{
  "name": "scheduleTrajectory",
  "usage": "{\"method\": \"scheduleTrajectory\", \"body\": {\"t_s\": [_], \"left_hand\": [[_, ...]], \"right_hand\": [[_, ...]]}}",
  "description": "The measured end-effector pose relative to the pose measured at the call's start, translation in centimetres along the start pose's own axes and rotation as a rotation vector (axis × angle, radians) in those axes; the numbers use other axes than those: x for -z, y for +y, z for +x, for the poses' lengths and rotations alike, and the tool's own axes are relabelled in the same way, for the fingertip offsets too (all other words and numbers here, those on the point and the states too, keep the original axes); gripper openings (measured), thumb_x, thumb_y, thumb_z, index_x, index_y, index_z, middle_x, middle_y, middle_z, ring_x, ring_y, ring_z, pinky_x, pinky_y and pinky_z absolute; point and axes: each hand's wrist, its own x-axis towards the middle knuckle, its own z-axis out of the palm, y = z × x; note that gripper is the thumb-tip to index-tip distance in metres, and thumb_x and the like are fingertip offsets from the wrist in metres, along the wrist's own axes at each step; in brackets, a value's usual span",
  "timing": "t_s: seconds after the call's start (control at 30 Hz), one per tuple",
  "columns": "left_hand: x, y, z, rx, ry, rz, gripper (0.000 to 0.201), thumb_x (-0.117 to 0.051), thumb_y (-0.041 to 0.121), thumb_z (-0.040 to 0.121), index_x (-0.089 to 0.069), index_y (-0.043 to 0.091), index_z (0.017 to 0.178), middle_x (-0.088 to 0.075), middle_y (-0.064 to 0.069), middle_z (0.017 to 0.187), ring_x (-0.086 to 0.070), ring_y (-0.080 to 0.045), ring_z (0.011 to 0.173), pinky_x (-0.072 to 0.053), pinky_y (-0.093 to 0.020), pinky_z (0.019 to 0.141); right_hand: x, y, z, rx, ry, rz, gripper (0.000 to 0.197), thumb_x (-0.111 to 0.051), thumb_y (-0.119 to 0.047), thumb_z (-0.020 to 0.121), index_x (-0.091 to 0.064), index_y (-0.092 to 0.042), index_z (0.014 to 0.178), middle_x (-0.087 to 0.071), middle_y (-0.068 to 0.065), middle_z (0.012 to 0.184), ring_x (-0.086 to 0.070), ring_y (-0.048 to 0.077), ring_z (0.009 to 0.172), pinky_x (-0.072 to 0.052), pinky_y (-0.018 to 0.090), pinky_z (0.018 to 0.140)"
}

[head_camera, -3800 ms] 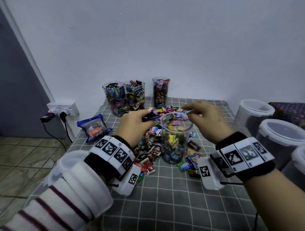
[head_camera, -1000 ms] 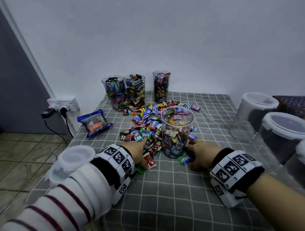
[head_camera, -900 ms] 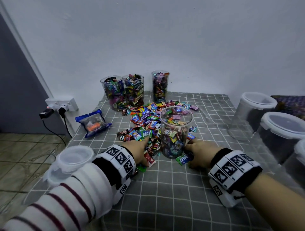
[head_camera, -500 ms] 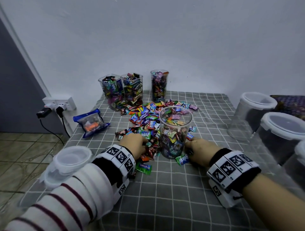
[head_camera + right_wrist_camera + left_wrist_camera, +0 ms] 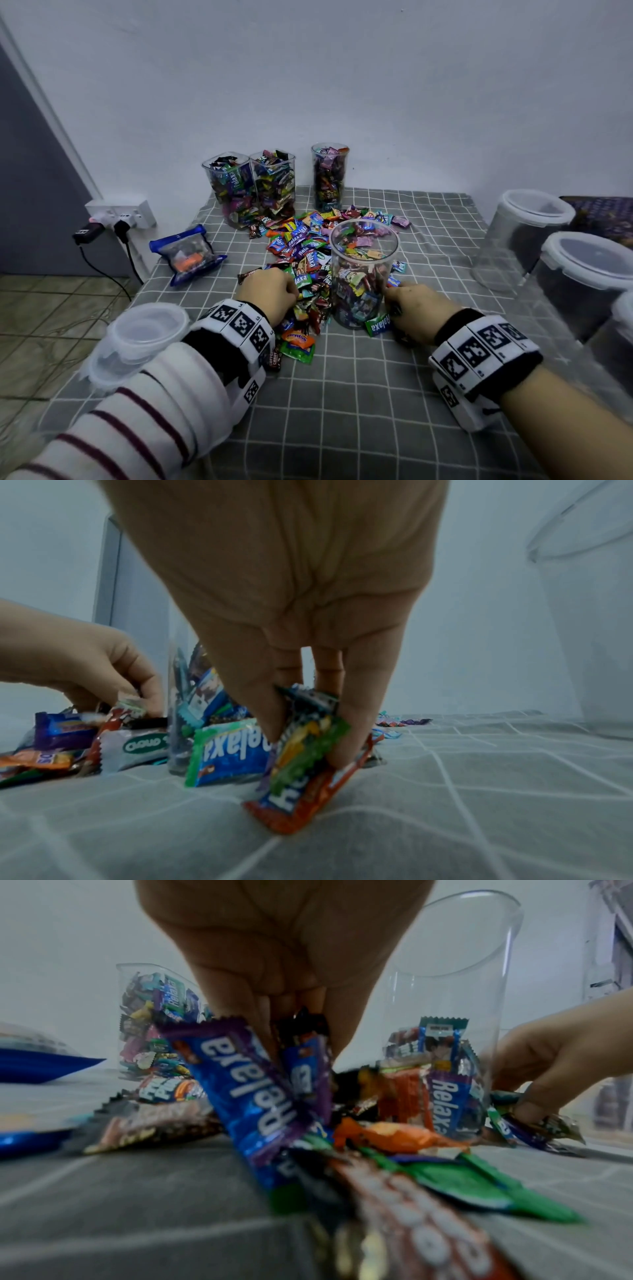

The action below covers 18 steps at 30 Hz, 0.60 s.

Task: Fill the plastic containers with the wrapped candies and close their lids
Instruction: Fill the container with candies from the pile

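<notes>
A clear open container (image 5: 363,274), partly filled with wrapped candies, stands mid-table with a loose candy pile (image 5: 301,246) behind and left of it. My left hand (image 5: 270,291) sits on the pile at the container's left, and its fingers pinch several candies (image 5: 274,1085), a blue wrapper foremost. At the container's right base my right hand (image 5: 414,308) pinches a few candies (image 5: 304,764), an orange and a green wrapper showing. Three full containers (image 5: 253,186) stand at the back by the wall.
A clear lid (image 5: 137,339) lies at the table's left edge near my left sleeve. Several lidded empty containers (image 5: 582,274) stand at the right. A blue zip pouch (image 5: 188,253) lies at the left, with a wall socket and plugs (image 5: 116,219) beyond it.
Both hands came down from the container's rim to the table. In the last second the left hand slid forward into the pile and both closed on candies.
</notes>
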Motion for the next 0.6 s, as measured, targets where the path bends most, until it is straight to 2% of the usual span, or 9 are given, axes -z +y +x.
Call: {"method": "scheduleTrajectory", "body": {"t_s": [0.2, 0.27, 0.33, 0.4, 0.47, 0.6], "left_hand": [[0.0, 0.1, -0.1, -0.005, -0.014, -0.016, 0.016, -0.062, 0.025, 0.087, -0.070, 0.022, 0.101, -0.068, 0.000, 0.104, -0.061, -0.018, 0.098, -0.050, -0.031, 0.084], [-0.1, 0.1, -0.1, -0.013, -0.063, -0.018, 0.019, -0.066, 0.031, 0.084, -0.069, 0.023, 0.102, -0.067, 0.001, 0.103, -0.061, -0.018, 0.097, -0.050, -0.032, 0.085], [-0.2, 0.0, -0.1, -0.018, -0.125, 0.003, 0.031, -0.071, 0.038, 0.079, -0.065, 0.023, 0.106, -0.063, 0.002, 0.100, -0.059, -0.018, 0.099, -0.049, -0.030, 0.083], [-0.4, 0.1, -0.3, -0.028, -0.161, 0.053, 0.039, -0.074, 0.041, 0.075, -0.061, 0.023, 0.108, -0.058, 0.002, 0.100, -0.056, -0.018, 0.100, -0.045, -0.027, 0.079], [-0.7, 0.3, -0.3, -0.047, -0.157, 0.093, 0.038, -0.075, 0.037, 0.075, -0.059, 0.023, 0.106, -0.057, 0.000, 0.106, -0.055, -0.020, 0.101, -0.043, -0.027, 0.079], [-0.8, 0.4, -0.4, -0.075, -0.109, 0.116, 0.024, -0.071, 0.024, 0.079, -0.060, 0.024, 0.101, -0.058, -0.002, 0.110, -0.055, -0.020, 0.102, -0.040, -0.025, 0.076]], "right_hand": [[-0.1, 0.1, 0.1, -0.037, 0.022, 0.031, 0.033, -0.046, -0.011, 0.091, -0.052, -0.018, 0.122, -0.052, 0.010, 0.118, -0.053, 0.028, 0.111, -0.044, 0.032, 0.087], [-0.1, 0.2, 0.0, -0.045, 0.039, 0.042, 0.019, -0.048, -0.011, 0.090, -0.054, -0.019, 0.106, -0.050, 0.007, 0.109, -0.053, 0.028, 0.109, -0.044, 0.032, 0.084], [0.0, 0.3, -0.1, -0.057, 0.053, 0.052, 0.010, -0.050, -0.011, 0.089, -0.049, -0.020, 0.094, -0.048, 0.006, 0.103, -0.054, 0.028, 0.107, -0.043, 0.031, 0.082], [0.2, 0.4, -0.1, -0.061, 0.075, 0.049, 0.014, -0.050, -0.010, 0.090, -0.054, -0.016, 0.101, -0.051, 0.008, 0.110, -0.053, 0.028, 0.107, -0.043, 0.030, 0.083], [0.4, 0.5, -0.2, -0.079, 0.109, 0.066, 0.021, -0.049, -0.011, 0.091, -0.057, -0.013, 0.110, -0.052, 0.009, 0.114, -0.054, 0.027, 0.106, -0.041, 0.028, 0.081], [1.0, 1.0, -0.8, -0.124, 0.209, 0.149, 0.016, -0.051, -0.008, 0.088, -0.057, -0.016, 0.101, -0.054, 0.012, 0.114, -0.054, 0.029, 0.105, -0.037, 0.027, 0.076]]}}
